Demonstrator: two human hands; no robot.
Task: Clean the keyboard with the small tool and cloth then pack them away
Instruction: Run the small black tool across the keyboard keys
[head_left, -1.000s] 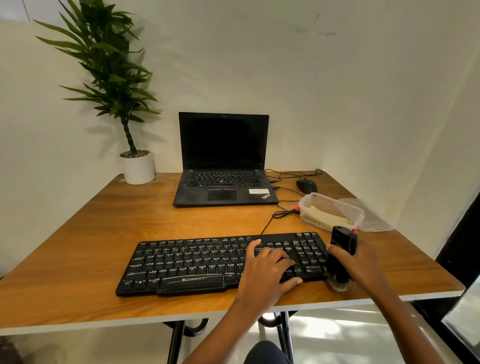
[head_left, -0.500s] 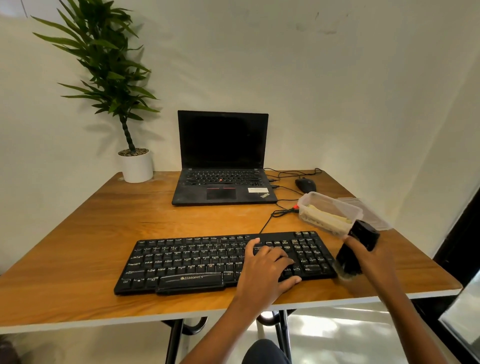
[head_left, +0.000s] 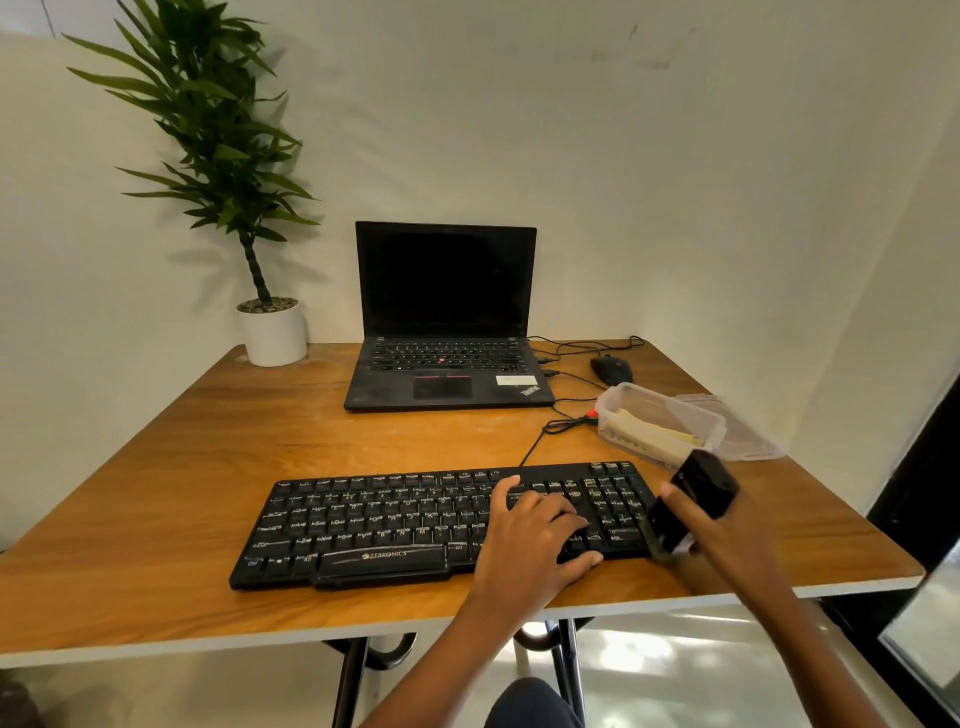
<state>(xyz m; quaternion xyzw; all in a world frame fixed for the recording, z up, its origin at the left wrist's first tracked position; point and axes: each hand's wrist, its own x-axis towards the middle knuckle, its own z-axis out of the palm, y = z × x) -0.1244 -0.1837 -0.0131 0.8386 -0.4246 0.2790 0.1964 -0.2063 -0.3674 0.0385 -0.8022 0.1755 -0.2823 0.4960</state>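
Right hand grips small tool, swung back to keyboard edge at 3 o'clock, tilted. Left hand rests open on keys. Brushing likely ongoing. Cloth in box, 2 o'clock.

We saw a plain off-white wall rising well beyond the left hand, meeting a second wall in a corner past the right hand. A wooden table with a pale edge band spread beneath both hands and far to their left, on dark metal legs. A potted plant stood well beyond and left of the left hand, casting a soft shadow on the wall. Below the hands a glossy pale floor held bright patches of light. Right of the right hand ran a dark frame, and lower down what may have been a glass pane.
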